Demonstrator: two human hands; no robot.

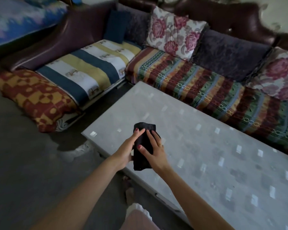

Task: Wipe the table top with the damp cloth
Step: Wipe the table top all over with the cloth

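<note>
A dark, folded cloth [143,143] is held between both my hands above the near left edge of the grey table top [214,146]. My left hand [126,150] supports the cloth from the left and below, fingers stretched along its side. My right hand [155,151] lies flat on top of the cloth with straight fingers, a ring on one of them. The cloth's lower end hangs past the table edge.
A corner sofa [189,83] with patterned covers and floral cushions wraps round the table's far and left sides. A red and yellow cushion [35,98] lies at the sofa's left end. Grey floor [23,163] lies to the left. My foot [129,193] shows by the table's edge.
</note>
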